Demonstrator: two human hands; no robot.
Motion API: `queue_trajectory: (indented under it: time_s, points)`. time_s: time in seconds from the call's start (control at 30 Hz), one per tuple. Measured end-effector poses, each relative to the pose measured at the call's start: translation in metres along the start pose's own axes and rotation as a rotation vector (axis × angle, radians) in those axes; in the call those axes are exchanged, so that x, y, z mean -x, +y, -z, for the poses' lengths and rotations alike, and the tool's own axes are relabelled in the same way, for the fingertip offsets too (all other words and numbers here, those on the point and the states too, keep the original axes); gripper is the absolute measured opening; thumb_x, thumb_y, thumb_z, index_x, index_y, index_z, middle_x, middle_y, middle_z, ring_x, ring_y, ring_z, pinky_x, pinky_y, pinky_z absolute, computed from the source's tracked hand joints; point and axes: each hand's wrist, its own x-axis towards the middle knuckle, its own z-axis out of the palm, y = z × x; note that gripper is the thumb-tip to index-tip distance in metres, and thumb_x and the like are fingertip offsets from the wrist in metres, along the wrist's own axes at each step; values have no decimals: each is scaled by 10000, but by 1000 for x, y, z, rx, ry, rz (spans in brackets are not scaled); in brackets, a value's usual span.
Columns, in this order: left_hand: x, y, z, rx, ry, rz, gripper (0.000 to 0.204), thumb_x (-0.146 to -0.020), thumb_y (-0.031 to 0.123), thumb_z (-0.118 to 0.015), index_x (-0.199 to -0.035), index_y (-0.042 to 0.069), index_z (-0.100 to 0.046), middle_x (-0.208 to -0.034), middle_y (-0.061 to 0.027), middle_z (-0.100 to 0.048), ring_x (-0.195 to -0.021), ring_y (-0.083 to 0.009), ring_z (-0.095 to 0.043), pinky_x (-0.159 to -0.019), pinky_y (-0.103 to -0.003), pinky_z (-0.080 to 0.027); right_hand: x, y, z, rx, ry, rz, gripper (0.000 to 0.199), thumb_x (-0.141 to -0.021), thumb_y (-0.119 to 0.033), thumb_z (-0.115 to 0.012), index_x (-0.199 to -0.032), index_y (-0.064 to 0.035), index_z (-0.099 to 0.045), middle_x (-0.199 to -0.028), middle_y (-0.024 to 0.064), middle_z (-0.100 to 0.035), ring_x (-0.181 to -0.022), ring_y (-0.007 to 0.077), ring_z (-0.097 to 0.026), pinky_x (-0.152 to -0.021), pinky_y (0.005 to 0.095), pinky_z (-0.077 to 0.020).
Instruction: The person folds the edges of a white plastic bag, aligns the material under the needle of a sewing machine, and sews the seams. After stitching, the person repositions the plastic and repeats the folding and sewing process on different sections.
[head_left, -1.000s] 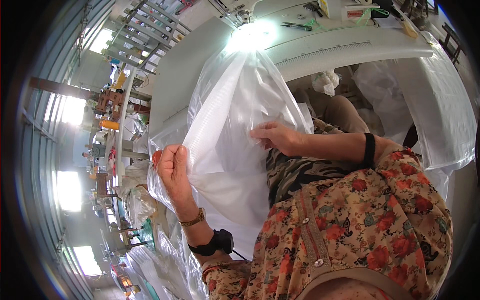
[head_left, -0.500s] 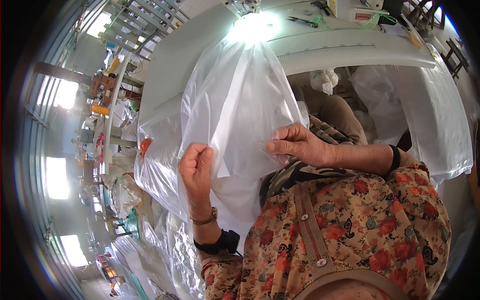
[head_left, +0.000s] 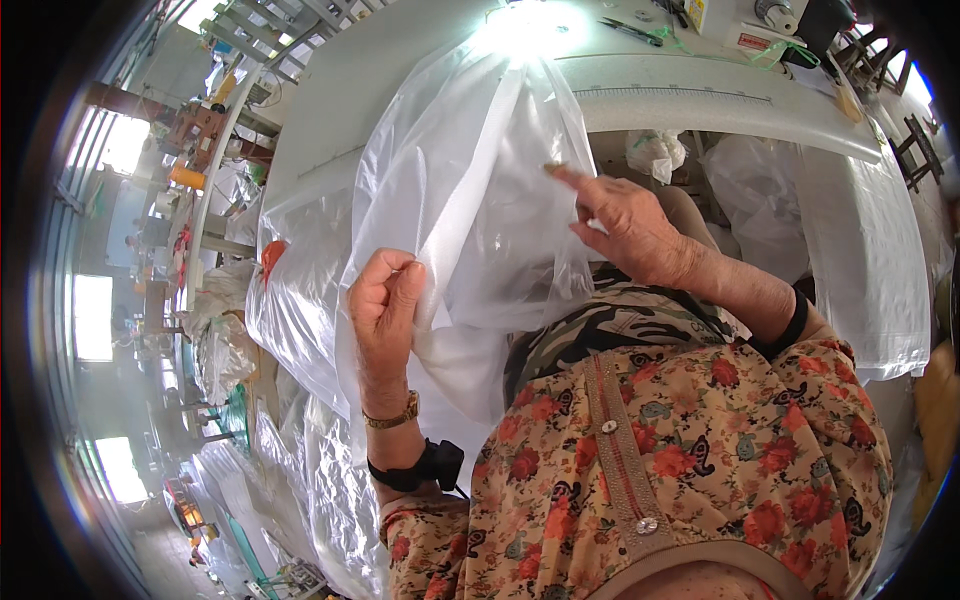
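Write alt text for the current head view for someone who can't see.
A person's left hand pinches translucent sheeting that fans from a bright light at a pale worktable; the right hand, index finger extended, is over the sheeting.

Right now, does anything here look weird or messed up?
I see nothing spilled or broken. The odd spot is the glaring light at the top: it hides where the clear plastic sheet leads. The white strip pinched by the left hand slants up toward that glare.

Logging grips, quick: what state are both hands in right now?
Left hand: closed, pinching translucent white plastic sheeting.
Right hand: open, loosely curled, over the sheeting; contact unclear.
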Motion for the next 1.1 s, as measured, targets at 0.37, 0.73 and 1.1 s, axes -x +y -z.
queue_trajectory:
  time_s: [0.37, 0.73, 1.1]
  points:
    - [14, -11, -25, 27, -291, 101, 151, -925, 107, -582, -819, 5, -547, -607, 40, -479, -573, -20, -394, -496, -201, -328, 7, -46, 28, -338, -364, 43, 104, -851, -119, -599, -855, -22, -559, -689, 152, -615, -676, 334, -622, -627, 418, -494]
    - [32, -26, -74, 177, -409, 296, 55, -886, -2, -526, -934, -9, -553, -720, -16, -553, -661, -53, -457, -595, -216, -419, 19, -63, 10, -261, -206, 384, 116, -837, -117, -639, -804, -33, -565, -779, 84, -552, -696, 282, -598, -606, 380, -497]
    - [35, -33, -85, 504, -310, 384, 189, -902, -53, -409, -1000, 14, -557, -863, 9, -600, -768, -41, -530, -669, -198, -466, 19, -62, 0, -59, -329, 741, 215, -848, -232, -603, -694, -92, -550, -750, 26, -559, -779, 194, -551, -802, 341, -432]
